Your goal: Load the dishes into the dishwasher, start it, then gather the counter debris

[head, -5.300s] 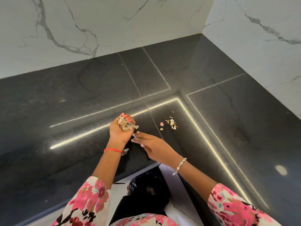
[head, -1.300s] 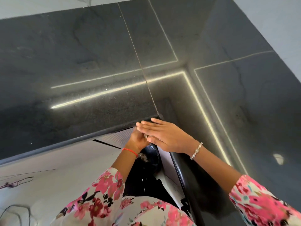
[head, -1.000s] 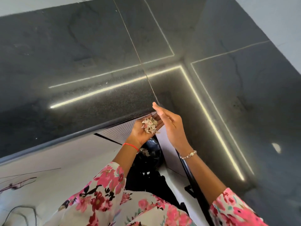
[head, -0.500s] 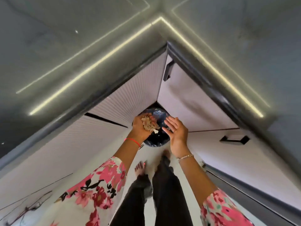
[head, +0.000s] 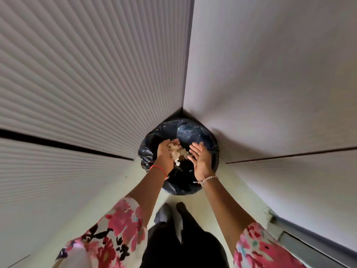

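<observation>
A round bin lined with a black bag stands on the floor in the cabinet corner. My left hand is over its mouth, cupped and tilted, with a heap of pale debris scraps in the palm; some scraps are sliding off toward the bag. My right hand is beside it, fingers spread and palm turned toward the debris, holding nothing. Both hands are above the bin's opening.
Ribbed cabinet fronts rise on the left and smooth cabinet fronts on the right, meeting behind the bin. My legs and feet stand on the pale floor just before the bin.
The view has dropped from the counter to the floor corner. Both hands went down to the bin mouth, and the left hand has tilted so debris begins to slide off.
</observation>
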